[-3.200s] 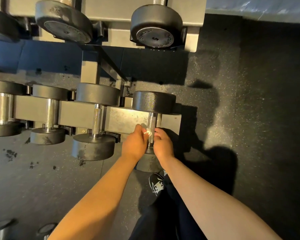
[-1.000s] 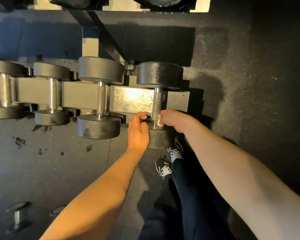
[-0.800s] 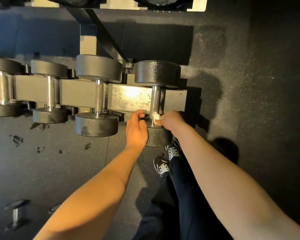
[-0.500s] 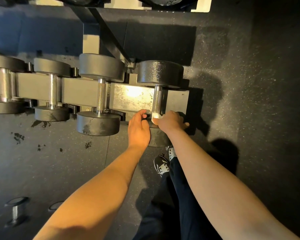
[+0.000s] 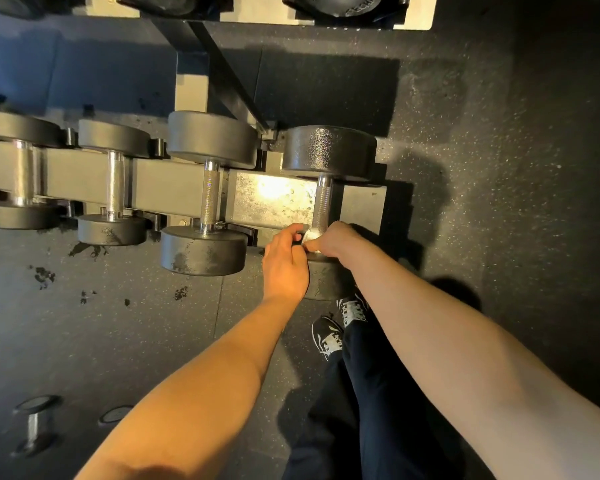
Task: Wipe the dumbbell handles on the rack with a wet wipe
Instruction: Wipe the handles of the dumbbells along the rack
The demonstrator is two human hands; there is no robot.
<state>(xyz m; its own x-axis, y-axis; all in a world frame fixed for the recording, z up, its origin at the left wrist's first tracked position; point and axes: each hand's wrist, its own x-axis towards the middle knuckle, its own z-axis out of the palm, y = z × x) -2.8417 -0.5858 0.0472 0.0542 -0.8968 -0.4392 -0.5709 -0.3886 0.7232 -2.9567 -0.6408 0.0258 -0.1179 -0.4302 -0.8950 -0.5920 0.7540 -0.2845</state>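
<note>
The rightmost dumbbell (image 5: pixel 329 152) lies on the lower rack shelf (image 5: pixel 271 199), its steel handle (image 5: pixel 323 202) running toward me. A small white wet wipe (image 5: pixel 313 234) is wrapped at the near end of that handle. My right hand (image 5: pixel 336 239) pinches the wipe against the handle from the right. My left hand (image 5: pixel 284 263) meets it from the left, thumb and fingertips at the wipe's edge. The dumbbell's near head (image 5: pixel 326 278) is mostly hidden under both hands.
Three more dumbbells (image 5: pixel 208 188) line the shelf to the left. An upper shelf (image 5: pixel 257 15) with heavier dumbbells crosses the top. My shoes (image 5: pixel 340 323) stand on dark rubber floor below the rack. A small dumbbell (image 5: pixel 35 424) lies at bottom left.
Both hands stayed at the near end of the rightmost handle. My right hand shifted slightly around the handle with the wipe, and my left hand closed in against it.
</note>
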